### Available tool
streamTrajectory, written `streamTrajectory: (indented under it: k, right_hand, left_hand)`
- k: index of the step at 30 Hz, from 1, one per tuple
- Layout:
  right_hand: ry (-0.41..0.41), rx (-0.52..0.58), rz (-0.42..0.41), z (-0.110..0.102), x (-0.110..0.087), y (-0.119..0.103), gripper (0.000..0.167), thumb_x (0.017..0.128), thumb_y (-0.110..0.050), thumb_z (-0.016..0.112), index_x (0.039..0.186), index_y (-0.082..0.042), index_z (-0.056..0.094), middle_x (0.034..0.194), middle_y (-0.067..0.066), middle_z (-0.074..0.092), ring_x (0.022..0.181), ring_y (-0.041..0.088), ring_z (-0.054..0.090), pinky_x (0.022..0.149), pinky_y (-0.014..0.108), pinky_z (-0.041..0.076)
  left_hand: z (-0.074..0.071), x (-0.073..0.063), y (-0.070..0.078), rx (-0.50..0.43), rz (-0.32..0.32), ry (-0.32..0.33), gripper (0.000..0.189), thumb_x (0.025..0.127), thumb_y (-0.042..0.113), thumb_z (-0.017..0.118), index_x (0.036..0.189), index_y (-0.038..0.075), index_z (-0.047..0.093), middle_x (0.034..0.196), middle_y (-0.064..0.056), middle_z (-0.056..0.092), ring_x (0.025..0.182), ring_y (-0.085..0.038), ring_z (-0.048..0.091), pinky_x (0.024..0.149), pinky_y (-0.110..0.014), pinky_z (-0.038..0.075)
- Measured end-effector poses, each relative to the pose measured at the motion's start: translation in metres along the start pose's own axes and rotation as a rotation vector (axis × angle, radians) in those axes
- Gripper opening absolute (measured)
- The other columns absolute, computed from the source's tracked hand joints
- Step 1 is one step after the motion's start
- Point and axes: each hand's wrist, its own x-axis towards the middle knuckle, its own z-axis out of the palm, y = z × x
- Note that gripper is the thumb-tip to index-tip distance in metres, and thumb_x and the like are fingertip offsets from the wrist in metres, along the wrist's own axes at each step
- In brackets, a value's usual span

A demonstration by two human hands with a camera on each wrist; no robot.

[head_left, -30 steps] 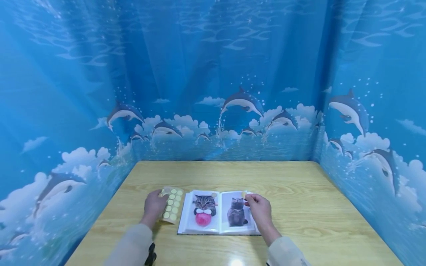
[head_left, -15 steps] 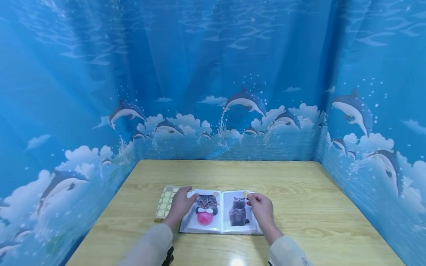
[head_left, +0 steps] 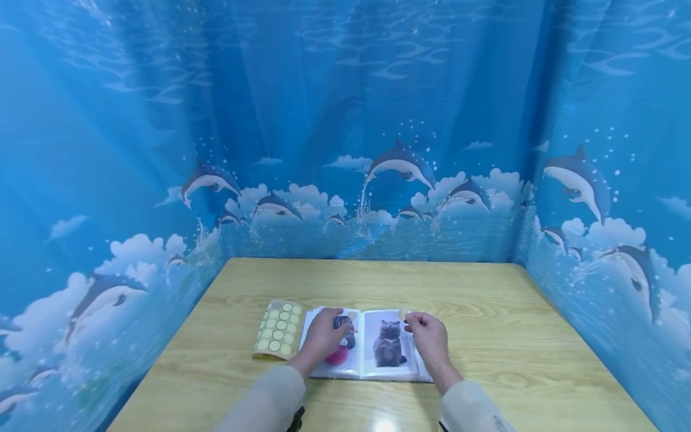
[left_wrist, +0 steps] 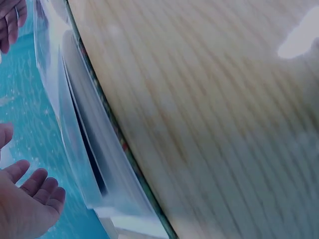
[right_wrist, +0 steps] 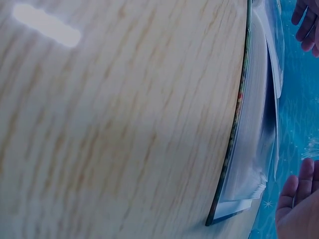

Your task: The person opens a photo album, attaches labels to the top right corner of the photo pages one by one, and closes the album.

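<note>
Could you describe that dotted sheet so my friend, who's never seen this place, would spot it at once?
Start with the wooden table in front of the blue dolphin backdrop. Near its front lies an open photo album, and just to the person's left of that is the sheet. Unlike the album's white pages with cat pictures, it carries rows of pale yellow circles.

text: none legible | labels/brands: none legible | numbers/signs: none legible
</note>
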Motion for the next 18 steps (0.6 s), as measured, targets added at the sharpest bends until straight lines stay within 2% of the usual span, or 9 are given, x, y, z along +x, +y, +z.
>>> streamTrajectory:
  k: [5,10,14,18]
  right_hand:
    - [-0.004,-0.014,0.017,0.001,0.0,0.001,0.024,0.096,-0.018,0.063,0.103,0.004,0.072,0.093,0.015,0.074,0.084,0.025,0.072,0.076,0.031,0.053]
    - [-0.007,-0.021,0.024,0.001,0.001,0.002,0.025,0.096,-0.019,0.063,0.104,0.004,0.071,0.095,0.016,0.074,0.087,0.028,0.071,0.076,0.032,0.053]
    - [-0.009,-0.023,0.023,0.001,0.001,0.001,0.025,0.096,-0.018,0.063,0.104,0.004,0.071,0.095,0.016,0.074,0.088,0.029,0.071,0.077,0.032,0.053]
    - [-0.01,-0.031,0.02,0.001,0.002,0.001,0.025,0.096,-0.018,0.063,0.104,0.004,0.071,0.096,0.016,0.074,0.088,0.029,0.071,0.079,0.035,0.054]
  left_hand:
    - [0.01,-0.004,0.004,0.037,0.138,0.005,0.044,0.087,0.019,0.075,0.122,-0.006,0.063,0.118,-0.023,0.063,0.113,-0.04,0.058,0.102,-0.054,0.045]
    - [0.021,-0.008,0.009,0.126,0.238,-0.032,0.043,0.089,0.022,0.074,0.12,-0.006,0.065,0.12,-0.022,0.063,0.114,-0.039,0.058,0.102,-0.052,0.045]
    - [0.031,-0.013,0.014,0.241,0.304,-0.068,0.043,0.088,0.025,0.074,0.12,-0.003,0.065,0.124,-0.021,0.062,0.116,-0.037,0.057,0.102,-0.05,0.045]
    - [0.04,-0.017,0.02,0.334,0.341,-0.12,0.046,0.089,0.029,0.073,0.123,0.0,0.065,0.129,-0.018,0.061,0.12,-0.034,0.056,0.104,-0.046,0.045]
